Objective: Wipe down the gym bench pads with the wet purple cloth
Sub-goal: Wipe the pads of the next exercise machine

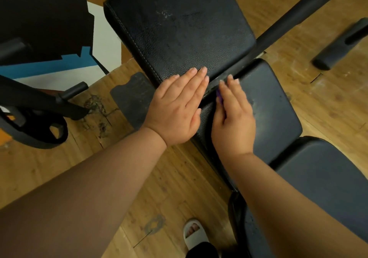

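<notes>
The back pad [179, 30], the largest black cushion, is serving as the landmark; white scuffs are showing on its upper face. The middle pad [268, 106] is lying just beside its lower edge, with a narrow gap between them. A third pad [326, 174] is sitting beyond the middle pad, on the side away from the back pad.

The left hand [177, 108] is resting flat and open, fingers extended, on the lower corner of the back pad, gripping nothing. The right hand [233, 118] is pressing palm-down on the middle pad beside the gap. The purple cloth [218, 96] is lying beneath it, with only a sliver showing at the gap-side edge; whether the fingers are clamping it cannot be told.

Judged step: wiping the middle pad near the gap. The next move is calling for firm strokes away from the back pad, then treatment of the scuffs.
</notes>
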A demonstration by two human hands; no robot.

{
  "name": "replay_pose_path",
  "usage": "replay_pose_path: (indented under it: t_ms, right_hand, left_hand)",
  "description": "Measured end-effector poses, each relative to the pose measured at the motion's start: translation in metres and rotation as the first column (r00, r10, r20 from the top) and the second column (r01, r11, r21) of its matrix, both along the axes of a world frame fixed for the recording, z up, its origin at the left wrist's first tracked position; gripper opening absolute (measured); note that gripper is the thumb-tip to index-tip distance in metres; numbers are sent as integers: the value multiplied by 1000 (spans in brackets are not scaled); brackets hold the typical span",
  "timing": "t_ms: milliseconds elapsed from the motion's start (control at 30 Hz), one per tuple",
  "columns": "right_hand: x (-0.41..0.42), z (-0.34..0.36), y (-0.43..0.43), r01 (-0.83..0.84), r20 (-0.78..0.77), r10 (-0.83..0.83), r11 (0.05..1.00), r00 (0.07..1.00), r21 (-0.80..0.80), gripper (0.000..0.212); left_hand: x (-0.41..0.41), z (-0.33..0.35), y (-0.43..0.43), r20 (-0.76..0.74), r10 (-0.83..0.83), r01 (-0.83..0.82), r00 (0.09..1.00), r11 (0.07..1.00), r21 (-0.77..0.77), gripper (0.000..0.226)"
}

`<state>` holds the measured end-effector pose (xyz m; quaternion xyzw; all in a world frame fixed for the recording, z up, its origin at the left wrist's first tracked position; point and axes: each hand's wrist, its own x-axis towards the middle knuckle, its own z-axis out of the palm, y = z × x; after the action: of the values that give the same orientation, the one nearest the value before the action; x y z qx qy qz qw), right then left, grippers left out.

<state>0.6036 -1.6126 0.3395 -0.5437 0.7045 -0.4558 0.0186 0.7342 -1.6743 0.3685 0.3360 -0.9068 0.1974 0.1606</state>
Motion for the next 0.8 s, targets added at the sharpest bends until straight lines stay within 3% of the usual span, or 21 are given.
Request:
replay_pose_path:
  t_ms: [133, 200, 300, 467, 533, 667, 800]
  right_hand:
    - [-8, -10, 18, -273, -172, 263, 961, 949, -35, 32]
    - [-29, -8, 3, -196, -159, 190, 980, 969, -23, 33]
    - [-33, -2, -11, 42, 2, -42, 999, 999, -2, 32]
    - [-12, -11, 20, -259, -178, 253, 966, 951, -10, 33]
    - [-28, -8, 8, -206, -173, 203, 979, 964, 2, 33]
    - [-28, 1, -12, 75, 34, -75, 997, 997, 7, 32]
    - [-4, -11, 21, -120, -87, 120, 993, 989, 2, 33]
  left_hand:
    - [0, -1, 0, -6, 4, -4, 1000, 1000, 3, 58]
    - [0, -2, -1, -2, 5, -5, 1000, 1000, 2, 60]
    - [0, -3, -1, 2, 12, -12, 1000, 1000, 4, 61]
    - [0, -2, -1, -16, 6, -6, 1000, 1000, 0, 59]
    - [0, -2, -1, -11, 7, -7, 1000, 1000, -1, 60]
    - [-1, -2, 0, -6, 20, -20, 1000, 1000, 7, 61]
    - [-1, -1, 0, -18, 18, -18, 1000, 1000, 9, 60]
